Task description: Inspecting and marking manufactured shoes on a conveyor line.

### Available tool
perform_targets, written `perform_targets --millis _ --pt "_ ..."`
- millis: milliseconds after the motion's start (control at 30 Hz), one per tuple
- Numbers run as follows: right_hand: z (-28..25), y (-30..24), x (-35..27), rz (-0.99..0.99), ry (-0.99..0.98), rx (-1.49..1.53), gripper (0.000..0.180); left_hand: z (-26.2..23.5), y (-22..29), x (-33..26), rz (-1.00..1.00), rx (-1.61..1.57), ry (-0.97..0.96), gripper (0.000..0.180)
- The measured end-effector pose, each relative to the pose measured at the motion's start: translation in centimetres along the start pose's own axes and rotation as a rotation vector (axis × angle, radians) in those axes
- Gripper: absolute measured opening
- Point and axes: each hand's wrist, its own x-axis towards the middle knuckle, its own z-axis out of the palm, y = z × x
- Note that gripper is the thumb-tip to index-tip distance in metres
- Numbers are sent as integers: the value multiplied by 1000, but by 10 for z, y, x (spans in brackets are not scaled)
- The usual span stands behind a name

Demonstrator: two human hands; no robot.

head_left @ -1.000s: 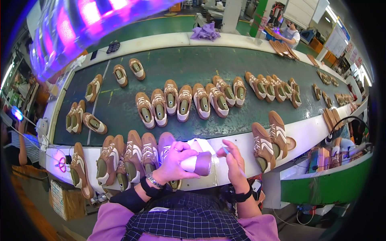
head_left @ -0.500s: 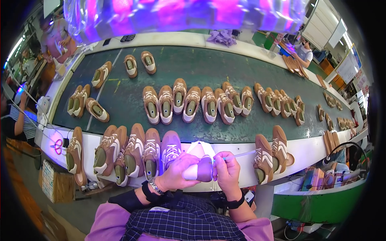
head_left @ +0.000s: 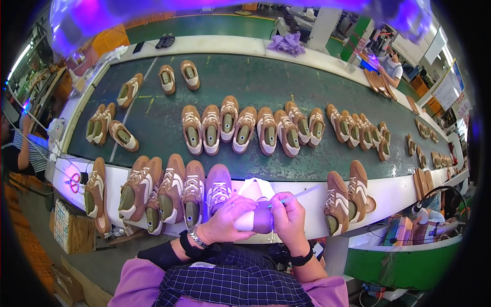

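My left hand (head_left: pixel 230 219) is closed round a brown sneaker (head_left: pixel 263 219) with a white patch; much of its shape is hidden by both hands. My right hand (head_left: pixel 288 217) pinches a thin, pale pen-like stick (head_left: pixel 305 192), whose teal end sits close to the brown surface; whether it touches I cannot tell. Just beyond my left hand stands a laced sneaker (head_left: pixel 219 184) lit purple. Behind the held shoe lies a white sheet (head_left: pixel 254 189) on the white ledge.
Brown sneakers (head_left: pixel 172 189) line the ledge to the left, and a pair (head_left: pixel 337 202) stands to the right. Several more shoes (head_left: pixel 229 117) stand on the green belt (head_left: pixel 169 163). Red-handled scissors (head_left: pixel 74 180) lie far left. A purple-lit plastic cover (head_left: pixel 399 18) hangs overhead. A co-worker (head_left: pixel 393 69) is at the far right.
The view has tilted up, showing more floor beyond the belt, and the overhead cover sits higher in it. Both hands keep their holds; the stick's teal end has shifted slightly down.
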Motion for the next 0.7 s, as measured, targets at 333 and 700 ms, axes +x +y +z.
perform_targets --millis 333,700 --pt "-5 2 0 -115 -15 -91 10 -2 -1 7 19 2 -35 66" --pt "-8 13 4 -180 2 -37 9 1 -4 14 -4 -2 -40 67"
